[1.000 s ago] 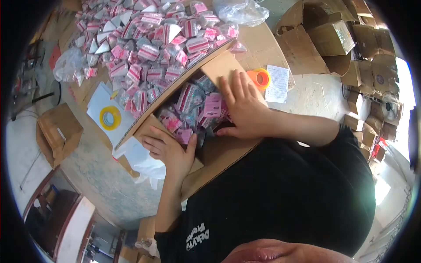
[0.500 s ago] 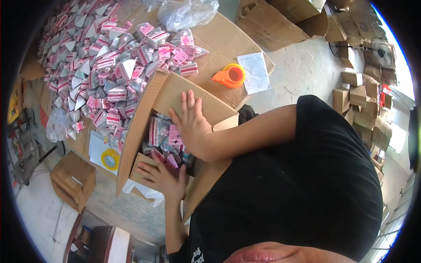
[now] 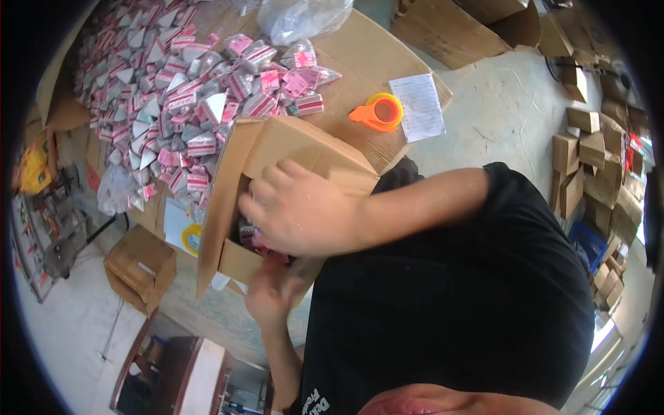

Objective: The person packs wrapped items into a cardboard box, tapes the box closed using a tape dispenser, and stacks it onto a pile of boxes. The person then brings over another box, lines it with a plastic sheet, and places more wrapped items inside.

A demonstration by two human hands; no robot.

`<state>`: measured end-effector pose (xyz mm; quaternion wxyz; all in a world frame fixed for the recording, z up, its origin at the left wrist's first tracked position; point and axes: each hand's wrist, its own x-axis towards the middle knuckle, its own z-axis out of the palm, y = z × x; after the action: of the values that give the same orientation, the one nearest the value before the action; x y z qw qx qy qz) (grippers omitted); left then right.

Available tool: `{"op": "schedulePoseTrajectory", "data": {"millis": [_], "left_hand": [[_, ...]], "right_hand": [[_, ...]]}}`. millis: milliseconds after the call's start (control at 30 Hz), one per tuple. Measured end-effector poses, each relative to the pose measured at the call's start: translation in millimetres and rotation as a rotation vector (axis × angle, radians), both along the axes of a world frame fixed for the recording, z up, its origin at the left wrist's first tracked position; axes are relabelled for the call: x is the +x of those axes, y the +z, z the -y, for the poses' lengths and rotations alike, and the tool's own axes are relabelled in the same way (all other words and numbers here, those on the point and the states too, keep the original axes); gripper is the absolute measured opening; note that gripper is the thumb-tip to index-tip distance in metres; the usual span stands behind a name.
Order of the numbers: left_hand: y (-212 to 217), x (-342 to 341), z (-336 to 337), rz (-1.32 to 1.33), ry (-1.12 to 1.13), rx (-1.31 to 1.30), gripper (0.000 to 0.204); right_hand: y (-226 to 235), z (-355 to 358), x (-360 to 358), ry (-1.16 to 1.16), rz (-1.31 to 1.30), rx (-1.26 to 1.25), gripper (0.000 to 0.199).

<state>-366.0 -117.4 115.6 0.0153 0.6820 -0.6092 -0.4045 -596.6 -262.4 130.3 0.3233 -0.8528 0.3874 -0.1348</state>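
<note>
Two hands: L hand (image 3: 271, 293) & R hand (image 3: 299, 206), both bare, both at the open tan corrugated-cardboard box (image 3: 301, 144), right up by the person's black short-sleeved T-shirt (image 3: 443, 304).
R grip: fingers bent over box mouth, back of hand up; tips partly hidden, so can't tell if clenched on smth or just resting.
L grip: blurred, by the short tan cardboard end flap (image 3: 237, 259); can't tell if released or grasping.
Box position: betw. the shirt & a big heap of pink, white & silver wedge-shaped packets (image 3: 180, 104); what bears its weight is hidden. Mouth uncovered.
Box contents: similar shiny-wrapped packets (image 3: 245, 232), mostly covered by R hand; no. unclear.
Box handling: walls look stiff, flaps bendy at the creases; prob. mod. hvy w/ contents. Best hold: low on opp. walls or under the base, not by flaps, which might fold or tear.
Packet handling: prob. light, slick wrap, maybe slippery; fragility unclear. Pinch broad sides, not loose wrap edges.
Cardboard-covered surface (image 3: 360, 59): bears the heap, plus orange plastic tape dispenser (image 3: 366, 119) just beside white paper sheet w/ writing (image 3: 418, 111); crumpled clear plastic bag (image 3: 304, 19) near heap's R edge.
</note>
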Motion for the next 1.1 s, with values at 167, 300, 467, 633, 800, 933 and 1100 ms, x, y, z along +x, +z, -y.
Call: {"op": "schedulePoseTrajectory", "data": {"millis": [167, 300, 467, 633, 800, 933, 1100], "left_hand": [[-66, -18, 17, 0.301, 0.059, -0.742, 0.076], [-63, -17, 6, 0.406, 0.102, -0.94, 0.074], [-13, -4, 78, 0.551, 0.13, -1.022, 0.072], [-8, -20, 71, 0.457, 0.101, -0.712, 0.075], [-61, -56, -12, 0.413, -0.008, -0.409, 0.113], [-63, -50, 2, 0.363, -0.058, -0.394, 0.117], [-67, -51, 1, 0.401, -0.015, -0.427, 0.115]], "right_hand": [[-73, -40, 7, -0.016, 0.007, -0.2, 0.086], [-87, -34, 1, 0.1, -0.25, -0.196, 0.089], [-90, -36, -15, 0.069, 0.164, -0.215, 0.08], [-93, -46, -26, -0.054, 0.301, -0.423, 0.083], [-88, -49, -15, 0.051, 0.103, -0.405, 0.088], [-88, -33, 4, 0.106, -0.193, -0.263, 0.095], [-87, -30, 8, 0.136, -0.258, -0.315, 0.1]]}}
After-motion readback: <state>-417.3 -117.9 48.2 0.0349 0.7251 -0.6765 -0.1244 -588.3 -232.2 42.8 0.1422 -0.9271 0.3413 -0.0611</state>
